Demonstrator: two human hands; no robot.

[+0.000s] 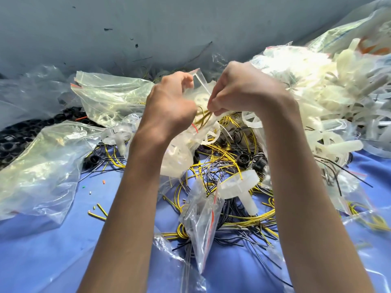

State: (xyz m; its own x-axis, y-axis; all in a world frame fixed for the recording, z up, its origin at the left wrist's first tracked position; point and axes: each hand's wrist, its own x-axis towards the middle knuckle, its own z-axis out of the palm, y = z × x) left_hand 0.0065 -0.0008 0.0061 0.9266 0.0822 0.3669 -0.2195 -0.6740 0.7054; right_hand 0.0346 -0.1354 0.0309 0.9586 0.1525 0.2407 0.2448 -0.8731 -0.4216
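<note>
The small clear plastic zip bag (200, 80) hangs crumpled above the tangled heap of yellow and black wires (222, 157), gripped near its top by the left hand (171, 102). One sharp corner sticks up free and its lower end sags almost onto the heap. A white round plastic disc with cut-out holes (200, 100) shows through the film high above the heap, and a bulkier whitish plastic piece (176, 155) fills the sagging bottom. A thin bundle of yellow wires (203, 118), pinched by the right hand (239, 89), slants down across the bag just under the disc, blurred.
</note>
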